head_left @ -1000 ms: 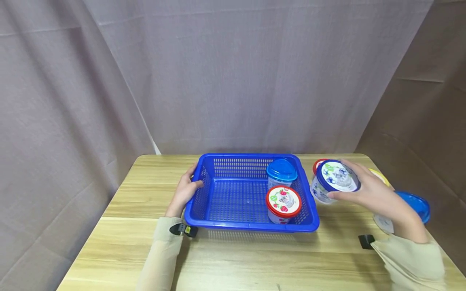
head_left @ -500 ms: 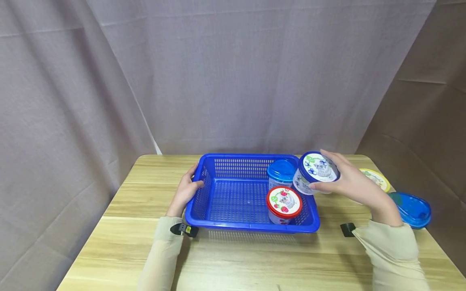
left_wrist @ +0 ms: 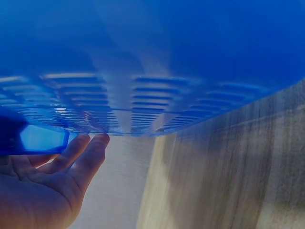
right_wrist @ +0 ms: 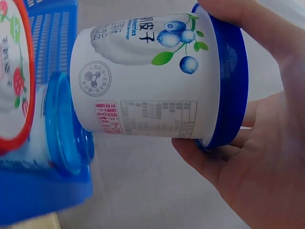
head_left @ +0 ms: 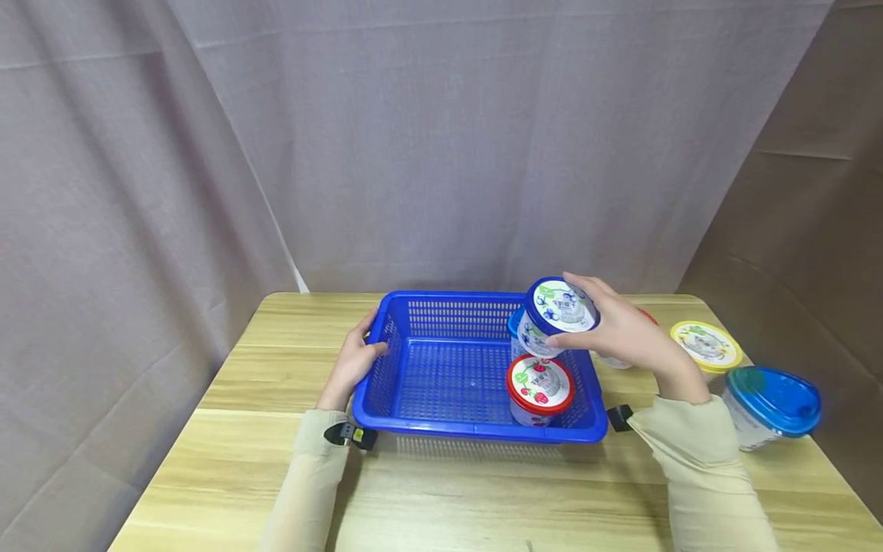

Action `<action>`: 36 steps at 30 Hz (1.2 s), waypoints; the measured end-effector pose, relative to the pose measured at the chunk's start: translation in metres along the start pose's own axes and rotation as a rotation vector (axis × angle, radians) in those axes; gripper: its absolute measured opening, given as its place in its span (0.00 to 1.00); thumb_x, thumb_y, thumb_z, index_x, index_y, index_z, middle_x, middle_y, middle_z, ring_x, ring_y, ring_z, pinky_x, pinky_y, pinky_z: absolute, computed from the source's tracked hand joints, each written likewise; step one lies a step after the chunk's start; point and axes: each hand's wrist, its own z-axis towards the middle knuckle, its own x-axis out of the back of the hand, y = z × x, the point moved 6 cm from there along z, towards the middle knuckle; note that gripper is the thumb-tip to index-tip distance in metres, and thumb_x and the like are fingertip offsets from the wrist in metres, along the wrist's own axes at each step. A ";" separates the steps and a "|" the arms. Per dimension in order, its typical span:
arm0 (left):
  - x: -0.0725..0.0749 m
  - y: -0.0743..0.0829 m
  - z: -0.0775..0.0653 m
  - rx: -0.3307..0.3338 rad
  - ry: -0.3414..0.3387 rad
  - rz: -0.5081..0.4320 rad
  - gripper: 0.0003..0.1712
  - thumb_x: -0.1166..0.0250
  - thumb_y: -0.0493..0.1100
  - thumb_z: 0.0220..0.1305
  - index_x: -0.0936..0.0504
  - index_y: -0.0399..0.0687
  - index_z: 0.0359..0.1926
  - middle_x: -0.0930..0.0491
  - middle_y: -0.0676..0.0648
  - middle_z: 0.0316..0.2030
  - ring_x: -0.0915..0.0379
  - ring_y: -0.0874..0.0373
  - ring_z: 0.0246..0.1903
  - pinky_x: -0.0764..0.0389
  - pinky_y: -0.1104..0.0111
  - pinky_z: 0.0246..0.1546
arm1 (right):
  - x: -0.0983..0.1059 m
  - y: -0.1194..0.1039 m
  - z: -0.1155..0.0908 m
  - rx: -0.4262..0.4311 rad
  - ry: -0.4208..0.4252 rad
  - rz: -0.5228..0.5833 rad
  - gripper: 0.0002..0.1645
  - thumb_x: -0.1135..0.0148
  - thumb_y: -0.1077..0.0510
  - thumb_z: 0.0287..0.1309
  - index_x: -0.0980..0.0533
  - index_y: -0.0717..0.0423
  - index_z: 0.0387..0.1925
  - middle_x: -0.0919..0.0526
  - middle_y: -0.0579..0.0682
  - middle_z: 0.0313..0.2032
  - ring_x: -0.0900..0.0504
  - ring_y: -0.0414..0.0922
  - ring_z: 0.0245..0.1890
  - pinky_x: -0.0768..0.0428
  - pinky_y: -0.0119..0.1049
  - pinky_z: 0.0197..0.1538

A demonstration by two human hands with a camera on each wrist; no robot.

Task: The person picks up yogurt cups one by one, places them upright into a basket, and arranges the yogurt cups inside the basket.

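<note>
My right hand (head_left: 617,326) grips a blueberry yogurt cup (head_left: 564,305) around its dark blue lid. The cup is held over the right part of a blue plastic basket (head_left: 476,429), overlapping a cup with a light blue lid (right_wrist: 66,124) that stands inside. In front of that one, also in the basket, is a yogurt cup with a red, strawberry-printed lid (head_left: 540,386). My left hand (head_left: 353,360) holds the basket's left rim, thumb over the edge; in the left wrist view its fingers (left_wrist: 86,157) reach along the outer wall.
On the table (head_left: 234,429) right of the basket stand a yellow-lidded cup (head_left: 707,345) and a blue-lidded cup (head_left: 773,402). Another red-lidded cup (head_left: 614,362) is mostly hidden behind the right hand. A grey curtain (head_left: 441,153) hangs behind the table.
My right hand has carried the blueberry yogurt cup leftward and up, from beside the basket to over its right part. The left hand stays on the rim.
</note>
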 end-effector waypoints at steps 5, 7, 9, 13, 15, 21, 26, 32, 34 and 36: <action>0.002 -0.001 0.000 0.004 0.003 -0.012 0.51 0.41 0.27 0.50 0.45 0.39 0.78 0.36 0.35 0.71 0.27 0.41 0.54 0.21 0.58 0.48 | -0.009 -0.012 0.012 0.037 -0.024 0.046 0.67 0.22 0.35 0.45 0.47 0.51 0.79 0.39 0.60 0.72 0.31 0.57 0.61 0.30 0.60 0.61; 0.002 -0.001 0.000 0.005 0.003 -0.001 0.51 0.41 0.28 0.51 0.44 0.40 0.78 0.35 0.35 0.70 0.27 0.42 0.55 0.22 0.58 0.49 | -0.011 -0.016 0.016 0.043 -0.033 0.059 0.67 0.21 0.37 0.44 0.47 0.51 0.79 0.40 0.59 0.72 0.31 0.57 0.61 0.31 0.61 0.62; 0.001 0.000 0.000 0.006 0.006 0.006 0.51 0.40 0.28 0.50 0.44 0.41 0.78 0.35 0.35 0.70 0.28 0.43 0.56 0.23 0.57 0.51 | -0.014 -0.020 0.021 0.048 -0.041 0.063 0.67 0.21 0.37 0.44 0.47 0.52 0.79 0.40 0.60 0.72 0.32 0.58 0.62 0.32 0.63 0.62; -0.001 0.000 0.001 0.008 0.006 -0.011 0.51 0.41 0.28 0.50 0.44 0.41 0.78 0.35 0.36 0.70 0.27 0.42 0.55 0.22 0.57 0.51 | -0.020 -0.027 0.029 0.066 -0.051 0.066 0.67 0.21 0.38 0.44 0.47 0.52 0.78 0.40 0.60 0.72 0.32 0.58 0.63 0.31 0.63 0.63; -0.002 0.000 0.001 0.007 0.004 -0.021 0.51 0.41 0.27 0.50 0.45 0.41 0.78 0.35 0.36 0.70 0.26 0.42 0.54 0.21 0.58 0.49 | -0.023 -0.030 0.033 0.078 -0.058 0.063 0.67 0.21 0.37 0.44 0.47 0.52 0.78 0.40 0.60 0.73 0.32 0.58 0.63 0.31 0.63 0.62; -0.002 0.000 0.000 0.010 0.005 -0.031 0.51 0.41 0.27 0.50 0.45 0.41 0.78 0.35 0.36 0.70 0.27 0.42 0.55 0.21 0.58 0.50 | -0.033 -0.043 0.046 0.113 -0.087 0.051 0.67 0.22 0.37 0.44 0.47 0.53 0.78 0.40 0.59 0.72 0.32 0.57 0.63 0.28 0.61 0.62; 0.000 0.001 0.000 0.009 0.013 -0.018 0.51 0.41 0.27 0.50 0.44 0.41 0.78 0.35 0.36 0.70 0.27 0.42 0.56 0.21 0.57 0.51 | -0.036 -0.063 0.064 0.170 -0.091 0.031 0.66 0.22 0.38 0.44 0.46 0.55 0.78 0.40 0.59 0.72 0.33 0.57 0.65 0.31 0.60 0.65; 0.000 0.001 -0.003 0.011 0.001 -0.013 0.50 0.41 0.27 0.52 0.45 0.39 0.78 0.36 0.33 0.71 0.28 0.39 0.58 0.22 0.56 0.52 | -0.046 -0.089 0.079 0.203 -0.126 0.019 0.68 0.22 0.37 0.43 0.47 0.54 0.79 0.41 0.56 0.73 0.35 0.55 0.67 0.32 0.57 0.66; 0.000 0.002 -0.003 0.015 -0.008 -0.011 0.50 0.41 0.26 0.52 0.46 0.39 0.78 0.37 0.33 0.71 0.28 0.39 0.58 0.22 0.56 0.52 | -0.050 -0.096 0.082 0.216 -0.135 0.020 0.68 0.22 0.36 0.43 0.47 0.54 0.79 0.41 0.56 0.73 0.35 0.54 0.67 0.32 0.56 0.66; 0.001 0.010 -0.006 0.022 -0.015 0.005 0.50 0.41 0.26 0.52 0.47 0.38 0.78 0.38 0.32 0.71 0.28 0.39 0.58 0.22 0.56 0.52 | -0.054 -0.102 0.085 0.221 -0.140 0.020 0.68 0.23 0.35 0.43 0.47 0.53 0.79 0.42 0.55 0.74 0.35 0.54 0.67 0.32 0.57 0.66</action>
